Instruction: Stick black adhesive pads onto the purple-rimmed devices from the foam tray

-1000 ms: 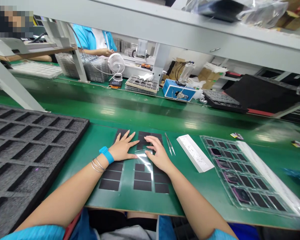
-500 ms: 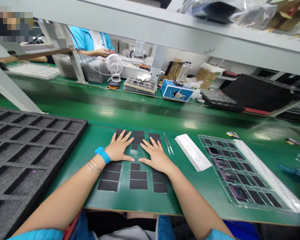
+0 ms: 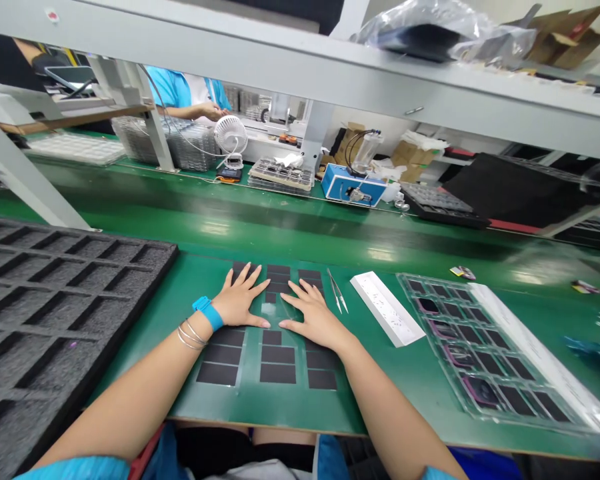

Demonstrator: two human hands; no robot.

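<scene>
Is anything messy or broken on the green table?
Nothing looks broken or spilled. The left hand and right hand lie flat on neat rows of black rectangles. Only a few small scraps lie loose at the table's right.

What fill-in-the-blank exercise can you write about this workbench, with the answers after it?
1. The left hand has a ___ wristband at its wrist.
2. Between the right hand and the white strip lie the ___.
3. The black foam tray lies on the person's ___ side.

Missing words: blue; tweezers; left.
</scene>
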